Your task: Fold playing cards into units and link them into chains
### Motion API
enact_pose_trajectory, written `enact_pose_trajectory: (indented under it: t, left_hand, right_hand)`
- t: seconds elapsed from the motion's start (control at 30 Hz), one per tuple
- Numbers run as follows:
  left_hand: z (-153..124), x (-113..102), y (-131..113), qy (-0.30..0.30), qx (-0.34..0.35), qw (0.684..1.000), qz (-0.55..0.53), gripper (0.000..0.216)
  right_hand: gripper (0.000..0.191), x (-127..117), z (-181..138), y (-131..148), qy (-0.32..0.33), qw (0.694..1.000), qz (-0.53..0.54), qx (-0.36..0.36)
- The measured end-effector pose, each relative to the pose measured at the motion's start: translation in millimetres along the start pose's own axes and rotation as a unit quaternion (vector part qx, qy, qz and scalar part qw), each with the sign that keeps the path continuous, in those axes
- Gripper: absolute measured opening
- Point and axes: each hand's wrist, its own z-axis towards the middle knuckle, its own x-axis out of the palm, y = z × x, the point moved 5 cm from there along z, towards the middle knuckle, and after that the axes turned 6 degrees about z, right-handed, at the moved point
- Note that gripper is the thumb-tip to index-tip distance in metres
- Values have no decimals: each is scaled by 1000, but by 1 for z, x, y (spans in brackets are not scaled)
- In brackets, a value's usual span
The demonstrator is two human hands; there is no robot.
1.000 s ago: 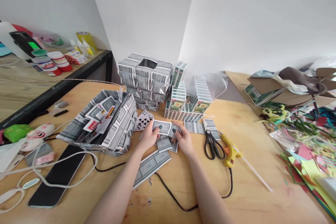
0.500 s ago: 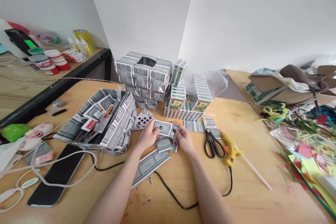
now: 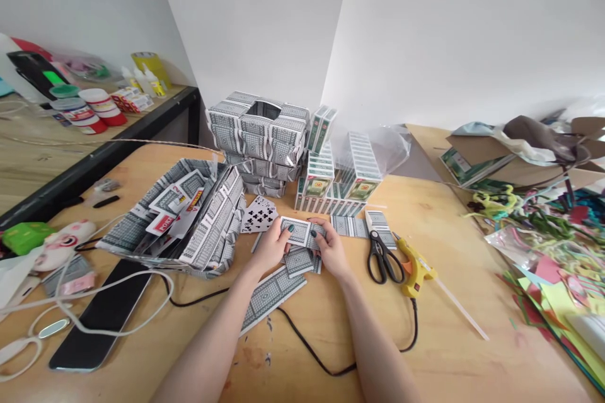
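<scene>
Between my hands are playing cards [image 3: 297,231], backs up, with a grey pattern and white borders. My left hand [image 3: 273,247] pinches their left end, thumb on top. At the right end my right hand [image 3: 329,248] grips them, thumb also on top. Beneath them lie loose cards [image 3: 299,262] on the table. A longer strip of joined cards [image 3: 274,293] rests below my left wrist. Face-up clubs cards [image 3: 259,215] fan out just beyond my left hand. Whether the held cards are joined or only overlap, I cannot tell.
A card-built basket [image 3: 227,227] holding cards stands left; a card-built box [image 3: 258,129] stands behind. Card packs [image 3: 317,185] are stacked at the back. Black scissors [image 3: 384,261] and a yellow glue gun [image 3: 418,269] with its cable lie right. A phone [image 3: 101,318] lies left.
My left hand and the held cards have shifted slightly to the right. The loose cards under them show a little further right. Both hands keep their grip.
</scene>
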Motion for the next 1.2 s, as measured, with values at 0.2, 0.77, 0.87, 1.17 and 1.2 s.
enact_pose_trajectory:
  t: [0.2, 0.77, 0.87, 1.17, 1.2]
  left_hand:
    - [-2, 7, 0, 24, 2, 1000, 4, 12]
    - [-5, 18, 4, 59, 9, 998, 23, 12]
    - [-5, 18, 4, 60, 3, 998, 17, 12]
    - [-7, 20, 0, 53, -3, 998, 17, 10]
    - [-7, 20, 0, 49, 0, 999, 20, 9]
  right_hand:
    - [24, 2, -1, 2, 8, 1000, -18, -5]
    - [23, 3, 0, -1, 18, 1000, -9, -2]
    - [22, 4, -1, 1, 21, 1000, -14, -2]
    - [22, 5, -2, 5, 14, 999, -41, -8]
    - [22, 5, -2, 5, 15, 999, -40, -5]
